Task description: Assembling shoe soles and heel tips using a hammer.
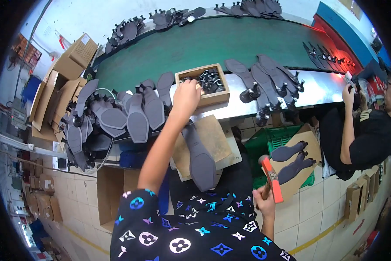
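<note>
Head view | my left hand (pixel 186 96) reaches into the wooden box (pixel 216 95) of small black heels (pixel 209 79) on the bench (pixel 321 87), fingers curled down, I cannot tell if they hold one | my right hand (pixel 265 201) has fingers tight around an orange hammer (pixel 271 179) | a grey shoe sole (pixel 200 157) lies on the board (pixel 215 138) in front of me

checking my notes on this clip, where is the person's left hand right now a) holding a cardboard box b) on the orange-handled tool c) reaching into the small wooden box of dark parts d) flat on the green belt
c: the left hand is at the wooden box of small dark parts, while the right hand holds the orange-handled tool.
</note>
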`<state>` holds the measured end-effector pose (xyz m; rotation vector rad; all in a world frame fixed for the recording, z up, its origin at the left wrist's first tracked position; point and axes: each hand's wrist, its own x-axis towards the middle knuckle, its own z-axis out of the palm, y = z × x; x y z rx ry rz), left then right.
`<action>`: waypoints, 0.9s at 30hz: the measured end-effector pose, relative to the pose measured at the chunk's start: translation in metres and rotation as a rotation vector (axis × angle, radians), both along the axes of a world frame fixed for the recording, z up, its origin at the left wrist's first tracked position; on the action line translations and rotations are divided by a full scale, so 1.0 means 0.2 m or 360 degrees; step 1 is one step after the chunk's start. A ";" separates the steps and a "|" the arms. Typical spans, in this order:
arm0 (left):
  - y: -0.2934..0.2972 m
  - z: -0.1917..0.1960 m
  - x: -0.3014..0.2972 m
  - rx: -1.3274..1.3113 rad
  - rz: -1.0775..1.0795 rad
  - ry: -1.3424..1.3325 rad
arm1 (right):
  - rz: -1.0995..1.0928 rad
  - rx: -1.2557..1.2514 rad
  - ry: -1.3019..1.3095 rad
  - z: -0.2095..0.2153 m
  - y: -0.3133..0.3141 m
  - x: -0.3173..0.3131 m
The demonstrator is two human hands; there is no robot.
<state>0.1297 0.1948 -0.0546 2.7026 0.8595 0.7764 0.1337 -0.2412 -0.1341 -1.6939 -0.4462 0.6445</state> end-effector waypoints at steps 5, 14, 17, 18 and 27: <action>0.25 -0.16 0.23 -0.0206 -0.0027 0.0327 | 0.0150 0.0097 -0.0345 0.03 0.26 0.22; 0.12 -0.04 0.02 -0.0461 -0.0221 -0.0368 | 0.0307 0.0412 -0.0446 0.26 0.53 0.30; -0.14 0.20 -0.11 -0.1275 -0.0305 -0.0753 | 0.0298 0.0805 -0.0370 0.33 0.63 0.31; -0.25 0.28 -0.18 -0.1391 -0.0351 -0.0846 | 0.0326 0.0772 -0.0523 0.35 0.66 0.32; -0.73 0.54 -0.67 -0.0114 -0.0641 -0.1017 | 0.0755 0.1015 -0.0092 0.87 0.84 0.10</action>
